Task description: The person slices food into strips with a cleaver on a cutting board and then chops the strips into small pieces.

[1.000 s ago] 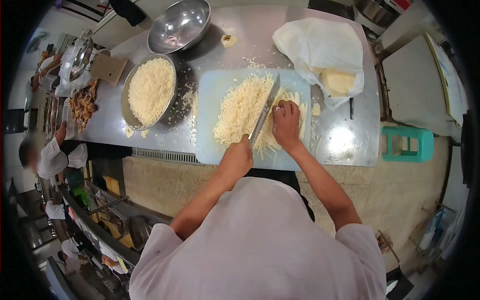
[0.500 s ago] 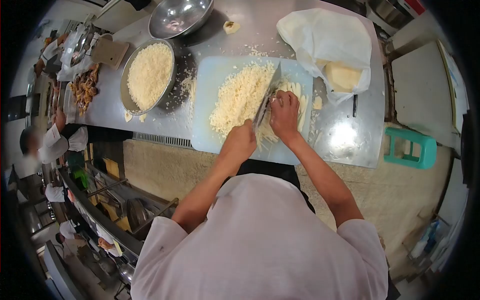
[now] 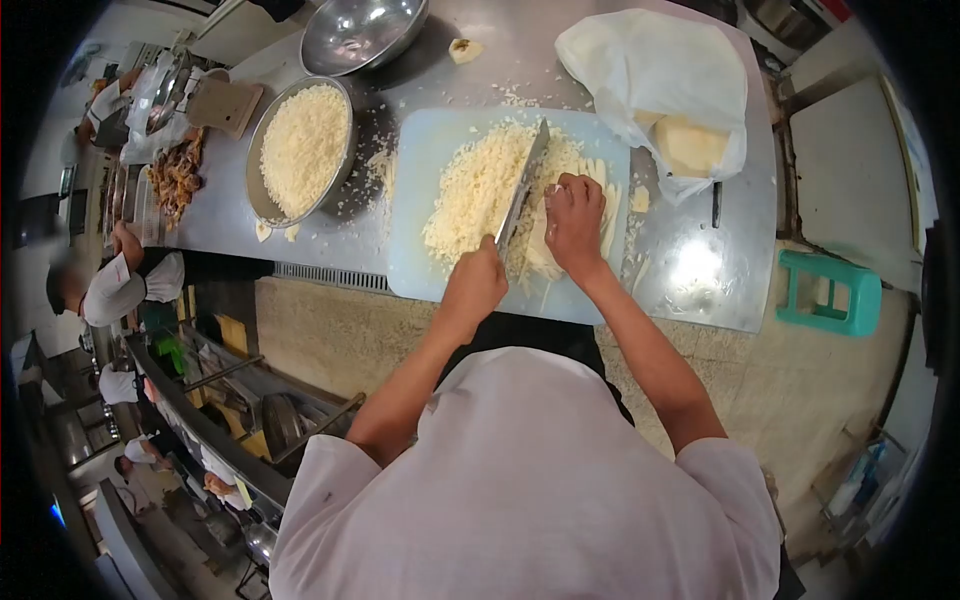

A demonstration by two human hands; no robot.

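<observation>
My left hand (image 3: pixel 473 288) is closed around the handle of a kitchen knife (image 3: pixel 524 185), whose long blade points away from me over the cutting board (image 3: pixel 412 262). Left of the blade lies a heap of finely chopped pale yellow food (image 3: pixel 478 190); its kind I cannot tell. My right hand (image 3: pixel 575 228) is beside the blade, fingers bent and pressed down on pale cut strips (image 3: pixel 606 205) of similar food. The fingers partly hide these strips. Some loose bits lie under and around the blade.
A metal bowl (image 3: pixel 348 160) heaped with chopped pale food stands left of the board, another metal bowl (image 3: pixel 330 45) behind it. A white plastic bag (image 3: pixel 650 60) holds pale blocks (image 3: pixel 690 145) at right. A green stool (image 3: pixel 850 292) stands beyond the table; a co-worker (image 3: pixel 115 290) is at left.
The knife has shifted slightly left and its blade is tilted differently, away from my right fingers. My right hand has moved slightly, still on the strips. The whole view has shifted a little.
</observation>
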